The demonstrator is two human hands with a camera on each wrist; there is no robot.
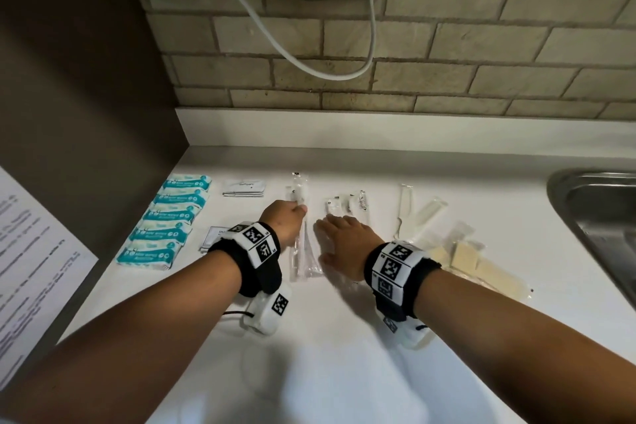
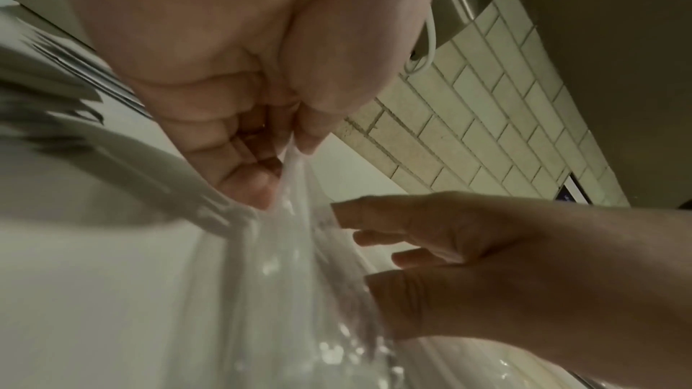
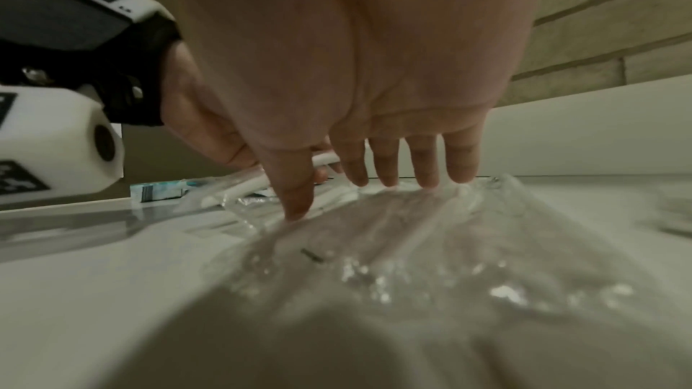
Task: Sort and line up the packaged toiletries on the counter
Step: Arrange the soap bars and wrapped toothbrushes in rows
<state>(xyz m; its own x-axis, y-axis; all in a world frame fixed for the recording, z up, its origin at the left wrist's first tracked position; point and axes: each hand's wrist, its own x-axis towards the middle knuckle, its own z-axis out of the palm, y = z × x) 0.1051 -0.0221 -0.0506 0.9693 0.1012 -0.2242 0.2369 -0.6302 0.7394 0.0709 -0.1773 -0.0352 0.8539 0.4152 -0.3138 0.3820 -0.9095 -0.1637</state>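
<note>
— White counter [image 1: 344,372] under a brick-tile wall [image 1: 447,45]; what sits in the middle?

— Clear-wrapped toothbrush packs [image 1: 303,251], lying lengthwise just left of centre. The left hand [image 1: 284,220] has its fingers curled round one of them, pinching the wrapper [image 2: 296,188] between thumb and fingertips.

— And the other hand?

— The right hand [image 1: 344,241] lies flat, fingers [image 3: 423,164] straight and spread, pressing on more clear packs [image 3: 412,232] just beside the first ones.

— What hems them in?

— Teal sachets [image 1: 168,220] in a column at the left by the dark panel [image 1: 86,113], white flat packets [image 1: 245,188] behind, combs in wrappers [image 1: 464,258] to the right, then the steel sink [image 1: 599,217] rim. Bare counter spreads toward the near edge.
</note>
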